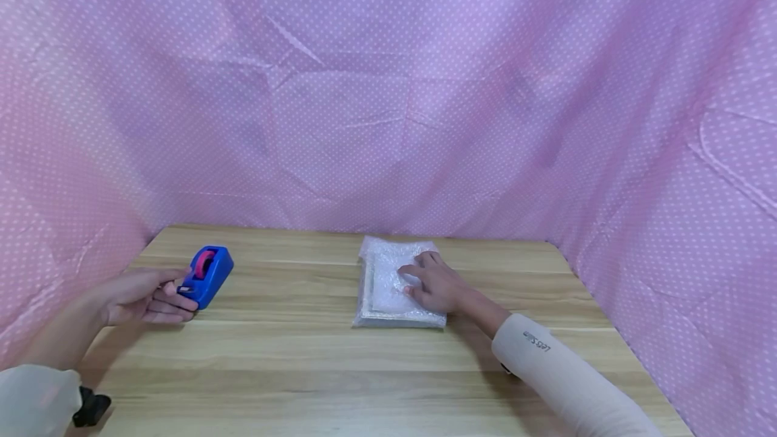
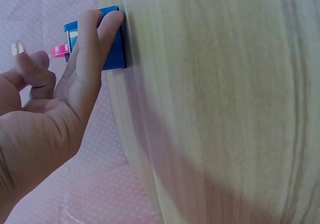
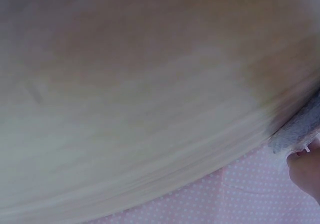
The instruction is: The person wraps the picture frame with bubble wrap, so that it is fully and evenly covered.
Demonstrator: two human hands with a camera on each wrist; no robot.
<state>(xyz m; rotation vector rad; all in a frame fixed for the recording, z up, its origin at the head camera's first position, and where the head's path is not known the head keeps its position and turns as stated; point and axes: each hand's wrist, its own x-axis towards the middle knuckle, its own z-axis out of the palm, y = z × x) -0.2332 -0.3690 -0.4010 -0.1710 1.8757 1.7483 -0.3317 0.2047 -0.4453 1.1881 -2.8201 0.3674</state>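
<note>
Nearest, the forearms are covered by a left sleeve point(image 1: 39, 400) and a right sleeve point(image 1: 577, 383), the latter printed with small lettering, and a small black object point(image 1: 91, 406) is seen by the left cuff. Beyond, on the wood-grained table point(image 1: 303, 383), the blue tape dispenser point(image 1: 216, 280) is touched by the left hand point(image 1: 146, 295): its lower fingers are stretched out against the dispenser, while the thumb and forefinger are brought up near the cutting end. Whether the pink tape point(image 1: 202, 264) is pinched there cannot be told. The dispenser's long axis is pointed away from the person and angled somewhat rightward, its cutting end turned to the near side, by the left hand.

Well to the right, around mid-table, a bubble-wrapped bundle point(image 1: 386, 282) is laid flat, its longer side pointed roughly away from the person. It is touched from above by the right hand point(image 1: 440, 285), whose fingers are spread over its right part; from the left hand and the dispenser it is separated by a stretch of tabletop. Farthest, the table's back edge is bordered by a pink-lilac dotted cloth point(image 1: 388, 100).
</note>
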